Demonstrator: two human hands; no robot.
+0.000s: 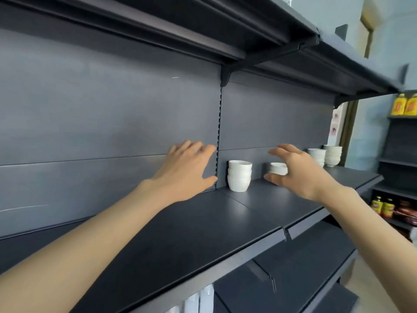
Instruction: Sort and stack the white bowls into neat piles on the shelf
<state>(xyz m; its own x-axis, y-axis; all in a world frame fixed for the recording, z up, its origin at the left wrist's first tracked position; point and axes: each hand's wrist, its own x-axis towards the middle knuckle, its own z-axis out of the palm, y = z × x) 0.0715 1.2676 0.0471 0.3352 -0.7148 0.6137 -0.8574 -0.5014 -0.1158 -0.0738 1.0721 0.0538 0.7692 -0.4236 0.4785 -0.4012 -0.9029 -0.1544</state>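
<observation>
Two hands wide, empty: left hand (185, 170) nine o'clock of three-bowl stack (239, 176), right hand (300, 175) at short pile (277, 167), three o'clock. Reaching stage, seemingly; next: grasp, merge.

Both bare arms reach far forward; left hand (187, 170) flat, fingers (194, 147) straight; right hand (297, 172) spread, holding nothing.

No txt legible. Yellow bottles (404, 105) well right of the right hand (300, 175) have red labels, too blurred to read. Jars (383, 207) lower down: same.
</observation>
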